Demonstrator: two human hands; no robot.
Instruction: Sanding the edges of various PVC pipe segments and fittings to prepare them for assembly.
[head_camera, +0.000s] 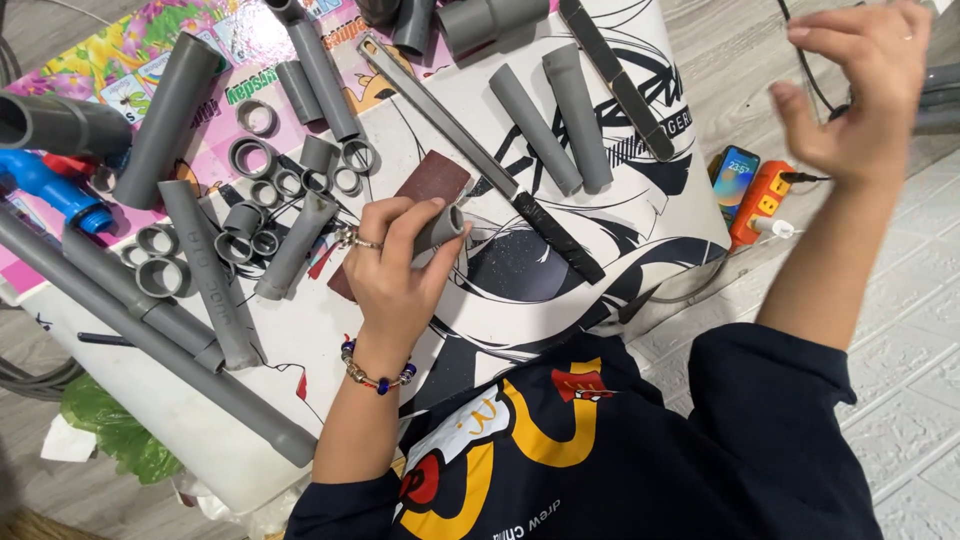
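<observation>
My left hand (395, 265) grips a short grey plastic pipe piece (444, 226) over a low white table (150, 400), with the pipe's open end pointing right. A brown sheet of sandpaper (432, 180) lies just beyond that hand. My right hand (865, 90) is raised in the air at the upper right, fingers spread, holding nothing. It hovers above the floor, past the table's right edge. Cut grey pipe rings (252, 155) and short pipe lengths (560, 115) lie scattered on the table.
A long metal hacksaw-like bar (470, 150) and a flat file (615, 75) lie across the table. Long grey pipes (150, 330) and a blue fitting (50, 185) sit at the left. A phone (735, 178) and an orange power strip (762, 200) rest on the floor at right.
</observation>
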